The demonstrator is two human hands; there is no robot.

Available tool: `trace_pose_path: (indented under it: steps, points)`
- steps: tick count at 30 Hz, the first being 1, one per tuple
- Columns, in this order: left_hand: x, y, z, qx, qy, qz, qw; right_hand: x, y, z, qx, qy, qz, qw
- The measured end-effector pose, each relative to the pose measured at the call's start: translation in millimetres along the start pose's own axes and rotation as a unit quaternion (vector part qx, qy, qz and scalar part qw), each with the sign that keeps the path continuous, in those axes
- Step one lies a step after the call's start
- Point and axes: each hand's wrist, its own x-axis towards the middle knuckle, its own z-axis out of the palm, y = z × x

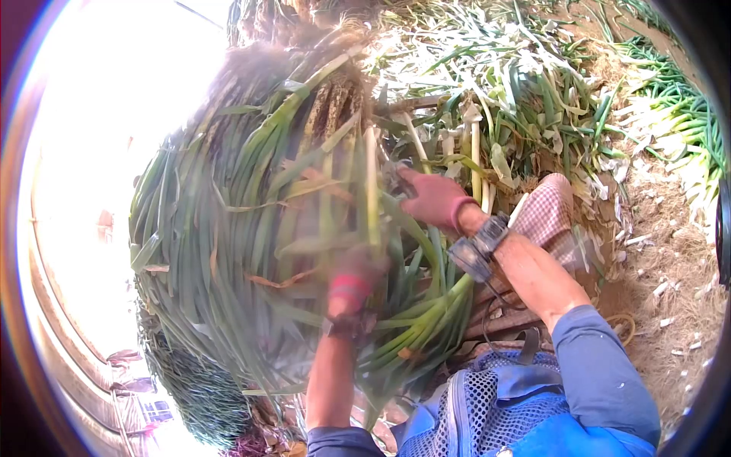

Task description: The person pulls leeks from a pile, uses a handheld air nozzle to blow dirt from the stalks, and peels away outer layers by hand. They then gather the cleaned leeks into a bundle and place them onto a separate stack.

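My left hand [354, 278], in a pinkish-red glove, is smeared by motion in front of a big heap of long green onions [244, 190]. Its fingers do not show clearly, and a pale onion stalk [372, 186] stands just above it. My right hand [438, 196], in a matching glove, is closed at the heap's right side, near several white stalks. A small greyish thing shows at its fingertips, too blurred to name. Beneath my hands, loose green onion leaves [419, 327] bend over my lap.
Stripped leaves and peelings [510, 84] are piled at the back. Cleaned green onions [685, 122] lie in a row on the far right. Roots and white trimmings cover the ground [678, 289] at right. More bundled greens [190, 381] sit at lower left.
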Motion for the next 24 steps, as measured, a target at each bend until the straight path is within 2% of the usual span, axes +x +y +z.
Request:
trace_pose_path:
  steps: [2,6,9,12,18,20,24]
  points:
    - [-4,0,2,-0.007,-0.002,-0.005,1.0,4,-5,-7,0.023,0.025,0.023,0.999]
    - [-9,0,6,-0.006,0.023,0.004,1.0,30,4,-1,-0.012,0.033,0.001,0.999]
    - [-11,0,7,-0.013,0.004,-0.01,1.0,24,5,-7,0.033,0.033,-0.003,0.999]
    - [-14,3,4,-0.03,-0.002,-0.005,1.0,19,19,5,0.004,0.05,-0.029,0.998]
    - [-14,4,4,-0.041,-0.001,0.001,0.999,-51,34,8,0.027,-0.043,-0.021,0.999]
    - [-14,7,2,-0.038,-0.01,0.003,0.999,-86,44,16,0.054,-0.062,-0.093,0.992]
    - [-10,6,7,-0.036,-0.009,0.04,0.999,-125,59,2,0.016,-0.116,-0.093,0.989]
